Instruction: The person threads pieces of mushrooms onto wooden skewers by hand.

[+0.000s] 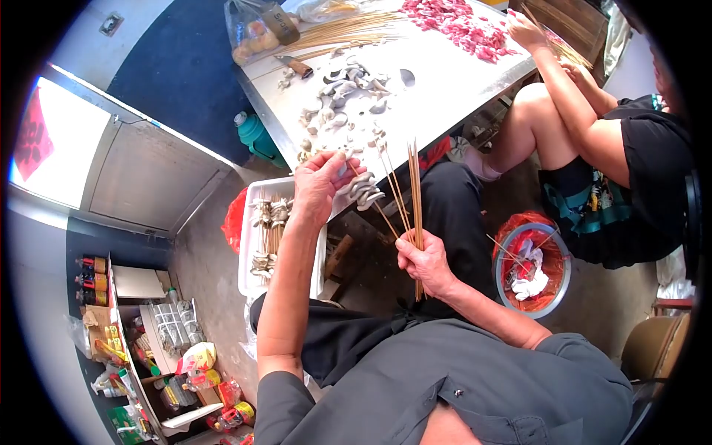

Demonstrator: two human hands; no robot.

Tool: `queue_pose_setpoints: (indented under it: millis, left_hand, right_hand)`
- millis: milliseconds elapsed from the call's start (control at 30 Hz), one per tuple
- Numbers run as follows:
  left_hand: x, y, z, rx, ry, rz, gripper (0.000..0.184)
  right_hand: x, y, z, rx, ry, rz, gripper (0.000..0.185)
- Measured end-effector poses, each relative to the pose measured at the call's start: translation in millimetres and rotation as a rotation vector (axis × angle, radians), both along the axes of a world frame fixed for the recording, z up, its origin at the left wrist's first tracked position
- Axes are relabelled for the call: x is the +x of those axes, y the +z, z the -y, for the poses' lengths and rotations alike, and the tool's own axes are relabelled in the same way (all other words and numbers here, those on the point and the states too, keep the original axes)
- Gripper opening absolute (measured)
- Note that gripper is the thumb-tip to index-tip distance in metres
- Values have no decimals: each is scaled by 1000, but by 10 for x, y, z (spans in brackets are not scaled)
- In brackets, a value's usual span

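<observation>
My right hand is closed round a bundle of bamboo skewers, held upright over my lap. One skewer leans left from this hand, with several grey-white oyster mushroom pieces threaded near its upper end. At that end, my left hand pinches a mushroom piece, partly hidden by the fingers. Just beyond, loose oyster mushrooms are spread over the near part of the white table. Left of my knees, a white tray holds finished-looking mushroom skewers.
A co-worker sits at the right, hands by red-pink pieces on the table. A knife and more skewers lie farther back. A lined bin stands right of my leg, a shelf of bottles at lower left.
</observation>
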State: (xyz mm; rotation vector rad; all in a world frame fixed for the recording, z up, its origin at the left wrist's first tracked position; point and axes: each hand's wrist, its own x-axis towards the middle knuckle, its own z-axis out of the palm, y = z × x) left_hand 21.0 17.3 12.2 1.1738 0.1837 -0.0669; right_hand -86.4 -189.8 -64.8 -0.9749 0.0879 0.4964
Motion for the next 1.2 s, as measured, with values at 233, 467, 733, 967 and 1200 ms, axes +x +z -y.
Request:
queue_pose_setpoints:
  millis: [233,467,733,967,1200]
  left_hand:
    - [-35,47,-36,103,-69,-7,13]
    - [-185,178,-40,349,-217,-105,9]
    - [-320,77,-33,308,-250,-126,10]
    - [-275,5,60,304,-238,-120,11]
    - [323,129,-73,815,164,242,17]
  right_hand:
    - [-18,15,15,4,8,-8,12]
    - [-104,64,18,47,62,-54,11]
    - [-213,25,-31,-5,49,-100,10]
    - [-91,51,-25,21,8,-72,10]
    - [195,135,-27,54,-51,-19,11]
